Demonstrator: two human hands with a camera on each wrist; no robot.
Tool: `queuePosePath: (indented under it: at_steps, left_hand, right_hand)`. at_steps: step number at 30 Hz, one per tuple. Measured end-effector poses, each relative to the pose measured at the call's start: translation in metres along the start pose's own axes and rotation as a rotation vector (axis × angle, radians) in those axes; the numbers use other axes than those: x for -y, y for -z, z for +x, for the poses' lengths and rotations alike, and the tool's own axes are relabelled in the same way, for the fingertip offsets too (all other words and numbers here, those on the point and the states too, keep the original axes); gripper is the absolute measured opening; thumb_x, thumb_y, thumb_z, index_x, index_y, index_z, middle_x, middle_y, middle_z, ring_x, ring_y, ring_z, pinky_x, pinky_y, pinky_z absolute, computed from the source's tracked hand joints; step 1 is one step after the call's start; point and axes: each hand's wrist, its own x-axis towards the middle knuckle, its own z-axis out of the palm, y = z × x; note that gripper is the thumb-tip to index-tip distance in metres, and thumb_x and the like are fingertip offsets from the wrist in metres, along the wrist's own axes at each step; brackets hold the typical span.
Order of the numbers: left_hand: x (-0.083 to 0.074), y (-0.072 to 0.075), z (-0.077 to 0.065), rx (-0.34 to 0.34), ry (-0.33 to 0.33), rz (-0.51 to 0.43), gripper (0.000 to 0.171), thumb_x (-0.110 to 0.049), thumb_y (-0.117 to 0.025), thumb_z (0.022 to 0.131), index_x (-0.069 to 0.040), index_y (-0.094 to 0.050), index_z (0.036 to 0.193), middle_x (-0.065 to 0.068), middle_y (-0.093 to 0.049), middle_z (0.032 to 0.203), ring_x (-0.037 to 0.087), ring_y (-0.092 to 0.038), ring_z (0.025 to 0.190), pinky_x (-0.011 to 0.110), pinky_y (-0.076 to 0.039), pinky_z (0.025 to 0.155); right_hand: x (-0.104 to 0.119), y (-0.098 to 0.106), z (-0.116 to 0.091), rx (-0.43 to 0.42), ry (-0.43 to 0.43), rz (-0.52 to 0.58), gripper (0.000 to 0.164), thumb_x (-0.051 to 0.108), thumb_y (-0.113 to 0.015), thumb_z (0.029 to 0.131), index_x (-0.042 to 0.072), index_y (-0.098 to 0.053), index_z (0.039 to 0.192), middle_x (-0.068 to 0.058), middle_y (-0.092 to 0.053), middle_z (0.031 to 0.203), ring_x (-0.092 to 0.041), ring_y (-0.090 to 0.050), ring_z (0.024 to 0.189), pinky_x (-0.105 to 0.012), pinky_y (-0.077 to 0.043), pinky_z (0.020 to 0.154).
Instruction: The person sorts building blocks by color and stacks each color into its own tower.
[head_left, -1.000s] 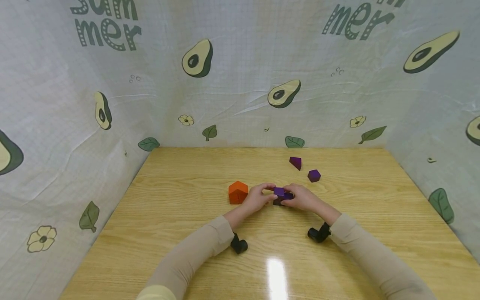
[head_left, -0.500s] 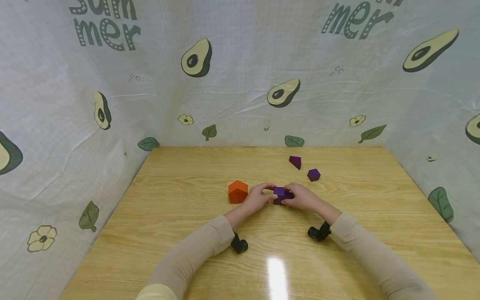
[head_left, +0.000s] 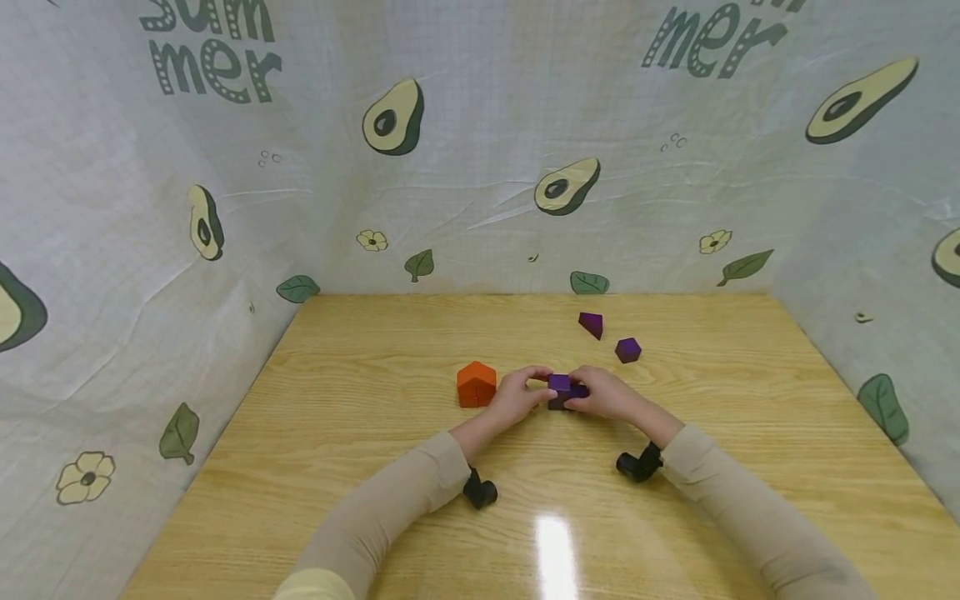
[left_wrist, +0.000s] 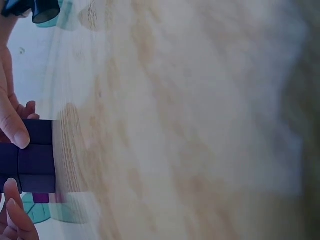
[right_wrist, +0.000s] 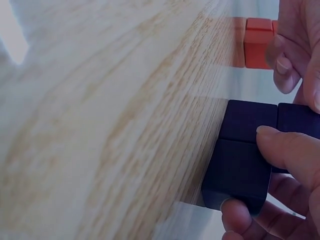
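Observation:
Close to the table surface, a small group of dark purple blocks (head_left: 558, 395) stands between both hands. One purple block sits higher, at the left of the group. My left hand (head_left: 516, 395) pinches this upper block, thumb on the near side and forefinger on the far side. Around the lower right block curls my right hand (head_left: 606, 395); in the right wrist view its thumb (right_wrist: 287, 150) lies on the near face of a purple block (right_wrist: 237, 172). In the left wrist view the near faces of the blocks (left_wrist: 39, 157) line up closely. The far faces are hidden.
Left of the hands stands an orange house-shaped group of blocks (head_left: 476, 385). Behind the right hand lie a purple many-sided block (head_left: 628, 350) and a purple wedge-like block (head_left: 592, 325). A patterned cloth (head_left: 480, 208) hangs around the wooden table (head_left: 360, 350).

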Motion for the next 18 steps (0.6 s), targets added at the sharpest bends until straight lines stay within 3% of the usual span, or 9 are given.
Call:
queuePosePath:
  at_steps: [18]
  left_hand:
    - [-0.0013, 0.0013, -0.0016, 0.012, -0.006, -0.049, 0.038, -0.022, -0.066, 0.083, -0.009, -0.059, 0.118, 0.002, -0.061, 0.108, 0.012, -0.05, 0.058, 0.019, -0.041, 0.054]
  right_hand:
    - [-0.0018, -0.0008, 0.0008, -0.005, 0.001, -0.013, 0.032, 0.019, -0.07, 0.081, -0.002, -0.061, 0.103, -0.006, -0.061, 0.087, -0.014, -0.051, 0.073, -0.028, -0.043, 0.065]
